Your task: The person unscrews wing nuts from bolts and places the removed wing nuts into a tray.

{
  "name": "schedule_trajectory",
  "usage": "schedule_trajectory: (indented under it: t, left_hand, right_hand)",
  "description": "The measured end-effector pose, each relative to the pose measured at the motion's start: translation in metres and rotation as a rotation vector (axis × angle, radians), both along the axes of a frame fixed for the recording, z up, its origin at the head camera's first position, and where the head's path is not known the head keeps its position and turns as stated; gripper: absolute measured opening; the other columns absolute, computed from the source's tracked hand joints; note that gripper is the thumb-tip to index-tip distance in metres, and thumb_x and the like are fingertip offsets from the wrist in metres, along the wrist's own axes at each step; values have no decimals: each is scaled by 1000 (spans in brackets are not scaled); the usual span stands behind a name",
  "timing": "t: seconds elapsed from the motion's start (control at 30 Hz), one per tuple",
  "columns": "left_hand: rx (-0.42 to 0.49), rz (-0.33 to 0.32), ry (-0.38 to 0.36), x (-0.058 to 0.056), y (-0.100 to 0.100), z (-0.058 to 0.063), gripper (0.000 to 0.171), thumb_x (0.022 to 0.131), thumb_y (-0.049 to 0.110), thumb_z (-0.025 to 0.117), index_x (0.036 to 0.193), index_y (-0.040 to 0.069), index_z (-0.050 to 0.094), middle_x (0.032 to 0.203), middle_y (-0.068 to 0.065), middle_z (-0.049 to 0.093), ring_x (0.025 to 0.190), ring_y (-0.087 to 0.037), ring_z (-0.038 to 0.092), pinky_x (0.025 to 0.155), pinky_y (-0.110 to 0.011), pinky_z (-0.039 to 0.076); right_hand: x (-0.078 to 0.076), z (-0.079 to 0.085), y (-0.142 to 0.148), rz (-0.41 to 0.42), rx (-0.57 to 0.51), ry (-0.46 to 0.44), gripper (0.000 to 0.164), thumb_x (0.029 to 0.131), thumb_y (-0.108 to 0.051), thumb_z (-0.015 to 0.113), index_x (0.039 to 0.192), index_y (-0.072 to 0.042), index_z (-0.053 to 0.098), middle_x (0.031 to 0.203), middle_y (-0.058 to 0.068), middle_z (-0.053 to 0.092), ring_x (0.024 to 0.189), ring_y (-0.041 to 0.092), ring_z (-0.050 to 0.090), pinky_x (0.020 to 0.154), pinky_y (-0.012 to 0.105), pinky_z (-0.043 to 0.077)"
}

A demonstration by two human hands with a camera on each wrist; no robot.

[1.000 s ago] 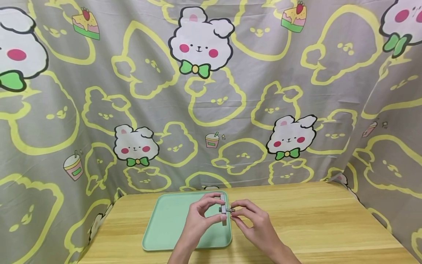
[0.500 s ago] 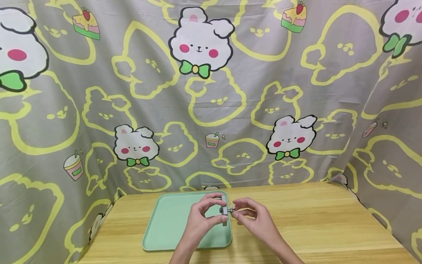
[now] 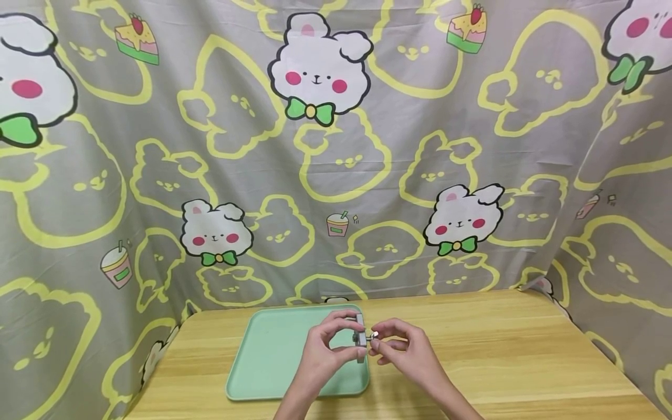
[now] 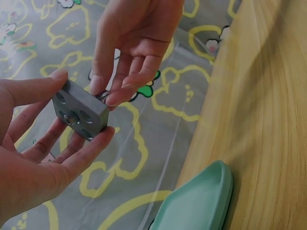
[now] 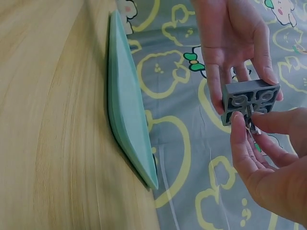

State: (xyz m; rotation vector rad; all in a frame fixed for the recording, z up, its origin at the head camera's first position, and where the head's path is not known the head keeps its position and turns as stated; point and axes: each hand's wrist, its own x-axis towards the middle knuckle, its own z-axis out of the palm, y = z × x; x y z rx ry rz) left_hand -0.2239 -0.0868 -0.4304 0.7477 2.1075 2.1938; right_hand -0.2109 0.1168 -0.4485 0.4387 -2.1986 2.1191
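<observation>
My left hand (image 3: 325,350) grips a grey square block (image 4: 88,98) by its edges, thumb on one side and fingers on the opposite one. The block stands on edge above the tray's right side, its faces turned left and right. Round holes show at its corners, and a bolt end (image 4: 72,118) sits in the centre. On the far face, a threaded bolt (image 5: 250,109) sticks out toward my right hand (image 3: 408,350). My right thumb and fingers pinch a small shiny metal piece (image 3: 374,335) on that bolt, which looks like a wing nut, partly hidden by the fingertips.
A light green tray (image 3: 262,361) with a raised rim lies on the wooden table (image 3: 499,350), under and left of the hands. A grey curtain (image 3: 336,175) with yellow outlines and white bunnies surrounds the table at the back and sides.
My right fingers go from spread around the bolt to pinching the shiny piece, which now shows at a different angle. Both hands and the block have shifted slightly right and down.
</observation>
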Motion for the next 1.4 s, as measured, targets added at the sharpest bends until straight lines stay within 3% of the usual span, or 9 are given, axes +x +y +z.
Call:
schedule_trajectory:
  t: [0.23,0.5,0.63,0.9,1.07,1.17,1.23,1.33,1.4]
  left_hand:
    - [7,-2,-7,-1,-1,0,32,80,-6,84,109,-5,73,140,-23,54,131,-38,54,86,-40,62]
    - [-15,13,0,-1,-6,2,31,81,1,85,110,1,75,139,-18,58,130,-31,57,108,-33,45]
    - [8,2,-16,-1,-7,4,32,82,1,85,112,-2,74,139,-15,58,133,-35,54,104,-34,50]
    - [27,9,-39,-3,-10,4,31,83,-2,83,112,-1,74,140,-18,57,132,-30,56,97,-34,56]
    - [44,1,-46,-3,-11,4,31,83,-4,82,112,-3,73,143,-22,54,132,-30,56,93,-34,58]
    - [48,2,-48,-3,-12,4,32,82,-3,83,113,-3,73,143,-21,54,132,-31,56,93,-34,58]
    - [50,6,-50,-3,-12,5,32,82,-3,83,113,-3,73,143,-22,54,133,-32,54,93,-34,58]
    - [45,14,-49,-3,-13,5,32,82,-2,83,112,-2,73,142,-21,54,135,-35,52,95,-35,57]
    - [38,21,-43,-3,-13,5,31,82,-2,83,112,-1,74,141,-20,55,135,-35,53,97,-35,56]
  right_hand:
    - [-1,-2,-1,-35,23,55,19,94,-10,75,109,1,69,104,18,70,86,30,76,69,37,65]
    - [1,-5,-4,-89,47,237,6,95,-8,73,101,-5,72,99,9,73,88,25,76,71,35,64]
    - [2,-8,-6,-107,77,405,8,93,-5,75,100,-8,73,101,6,73,90,24,74,71,34,64]
    - [-4,-14,-7,-174,188,840,40,78,16,80,98,-18,74,106,7,71,94,22,72,82,25,61]
    - [-10,-18,-5,-199,271,1069,21,87,4,79,101,-12,75,114,9,69,96,27,71,87,21,58]
    - [-10,-19,-5,-192,286,1097,9,94,-4,74,101,-10,74,117,10,68,96,28,70,88,19,57]
    - [-10,-18,-6,-197,275,1082,16,88,1,79,100,-10,74,117,10,68,97,29,71,89,20,57]
    - [-8,-16,-7,-208,232,998,31,78,10,83,101,-9,74,116,9,70,99,29,71,91,22,57]
    - [-6,-13,-8,-188,172,882,33,78,13,82,104,-7,73,115,10,70,100,28,71,89,26,59]
